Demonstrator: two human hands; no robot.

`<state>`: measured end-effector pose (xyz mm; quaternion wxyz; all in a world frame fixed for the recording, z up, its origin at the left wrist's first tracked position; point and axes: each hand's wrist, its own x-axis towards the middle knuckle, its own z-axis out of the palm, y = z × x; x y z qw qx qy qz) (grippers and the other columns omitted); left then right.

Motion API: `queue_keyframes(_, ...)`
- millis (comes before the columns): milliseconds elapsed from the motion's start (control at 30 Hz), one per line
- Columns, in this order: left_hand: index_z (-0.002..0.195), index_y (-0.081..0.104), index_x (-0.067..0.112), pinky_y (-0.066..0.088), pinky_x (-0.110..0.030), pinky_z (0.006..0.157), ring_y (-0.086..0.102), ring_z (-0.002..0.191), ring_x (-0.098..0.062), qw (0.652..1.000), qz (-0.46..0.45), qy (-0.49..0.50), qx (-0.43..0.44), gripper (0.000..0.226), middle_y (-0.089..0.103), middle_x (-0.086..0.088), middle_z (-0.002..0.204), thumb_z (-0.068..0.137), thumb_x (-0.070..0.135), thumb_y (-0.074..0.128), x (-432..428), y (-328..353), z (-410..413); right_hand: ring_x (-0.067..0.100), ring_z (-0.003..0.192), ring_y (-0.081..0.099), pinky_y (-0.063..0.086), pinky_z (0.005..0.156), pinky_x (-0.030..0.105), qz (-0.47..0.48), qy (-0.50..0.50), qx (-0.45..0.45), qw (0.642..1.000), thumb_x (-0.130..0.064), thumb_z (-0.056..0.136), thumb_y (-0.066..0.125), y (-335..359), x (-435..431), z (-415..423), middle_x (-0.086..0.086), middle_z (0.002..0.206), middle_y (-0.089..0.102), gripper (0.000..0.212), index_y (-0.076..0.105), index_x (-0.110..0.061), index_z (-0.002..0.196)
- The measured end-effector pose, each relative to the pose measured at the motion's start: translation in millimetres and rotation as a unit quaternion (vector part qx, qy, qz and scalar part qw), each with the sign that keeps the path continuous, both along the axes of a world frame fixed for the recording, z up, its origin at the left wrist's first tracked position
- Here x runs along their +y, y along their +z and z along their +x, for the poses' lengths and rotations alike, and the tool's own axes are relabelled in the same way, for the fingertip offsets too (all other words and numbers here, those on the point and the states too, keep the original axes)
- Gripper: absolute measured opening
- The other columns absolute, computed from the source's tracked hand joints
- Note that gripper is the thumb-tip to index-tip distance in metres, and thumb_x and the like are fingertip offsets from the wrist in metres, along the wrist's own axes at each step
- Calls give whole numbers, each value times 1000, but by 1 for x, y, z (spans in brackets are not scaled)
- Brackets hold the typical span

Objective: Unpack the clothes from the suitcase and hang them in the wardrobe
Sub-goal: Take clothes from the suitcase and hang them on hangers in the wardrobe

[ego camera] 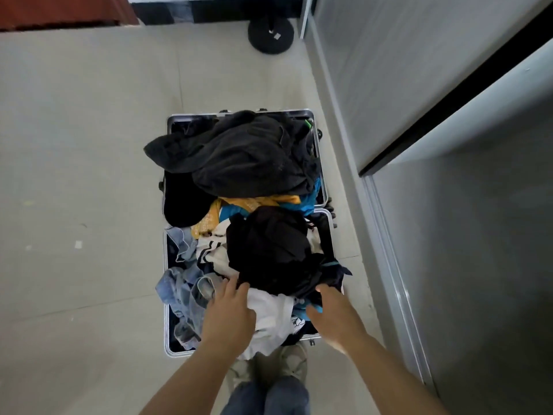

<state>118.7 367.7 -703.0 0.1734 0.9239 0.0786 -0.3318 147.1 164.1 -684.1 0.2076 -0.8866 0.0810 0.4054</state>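
On pale floor tiles beside wardrobe, open suitcase; both hands' grip unclear.

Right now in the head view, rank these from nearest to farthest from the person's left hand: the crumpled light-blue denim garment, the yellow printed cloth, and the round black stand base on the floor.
From the left hand:
1. Crumpled light-blue denim garment, just to its left in the suitcase's near half.
2. Yellow printed cloth, at the suitcase's middle.
3. Round black stand base, on the floor beyond the suitcase, by the far wall.

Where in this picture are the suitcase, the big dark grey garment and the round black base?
suitcase [166, 295], head view, its silver left rim.
dark grey garment [245, 154], head view, middle of the bunched fabric.
round black base [270, 35], head view, its top surface.
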Motion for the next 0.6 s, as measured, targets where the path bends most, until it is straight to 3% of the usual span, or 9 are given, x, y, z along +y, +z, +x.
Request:
queue_keyframes(200, 153, 14, 21, 29, -36, 115, 6, 149, -21, 998, -41, 12, -47, 62, 3, -1, 162, 98, 26, 41, -7, -100, 41, 22, 124, 44, 41, 99, 34, -66, 171, -42, 982, -35, 98, 48, -98, -7, 38, 3, 135, 44, 51, 32, -16, 142)
queue_keyframes(333, 154, 1, 28, 30, -43, 112, 14, 146, -32, 984, -36, 85, -153, 88, 5, -9, 161, 87, 21, 57, 13, -147, 71, 25, 126, 44, 44, 96, 37, -56, 164, -114, 978, -41, 90, 60, -140, -4, 89, 4, 137, 40, 68, 26, -17, 144)
queue_keyframes(400, 152, 10, 39, 24, -48, 114, 10, 145, -35, 977, -60, 148, -138, 92, 1, -9, 161, 82, 28, 68, 19, -167, 88, 25, 136, 35, 41, 104, 41, -2, 114, -120, 986, -45, 81, 71, -155, 5, 118, 3, 150, 29, 97, 11, -22, 153)
queue_keyframes(467, 143, 36, 39, 24, -52, 114, 9, 145, -36, 987, -65, 123, -83, 75, 6, -7, 160, 78, 36, 72, 18, -183, 97, 28, 141, 26, 34, 111, 46, 31, 108, -109, 988, -48, 71, 78, -169, 20, 136, 1, 156, 20, 108, 10, -32, 154)
queue_keyframes(533, 125, 57, 27, 30, -51, 110, 22, 141, -36, 993, -72, 68, -70, 48, 29, -6, 153, 79, 37, 70, 14, -196, 91, 31, 138, 30, 31, 113, 48, 35, 109, -94, 989, -48, 72, 78, -186, 34, 132, 3, 154, 24, 88, 33, -36, 146)
queue_keyframes(600, 97, 65, 20, 43, -35, 91, 49, 118, -28, 976, -135, 125, -113, 21, 56, -5, 121, 79, 32, 68, 10, -194, 76, 30, 125, 49, 41, 106, 44, 100, 7, -88, 991, -38, 79, 76, -199, 41, 112, 7, 138, 48, 53, 58, -28, 128)
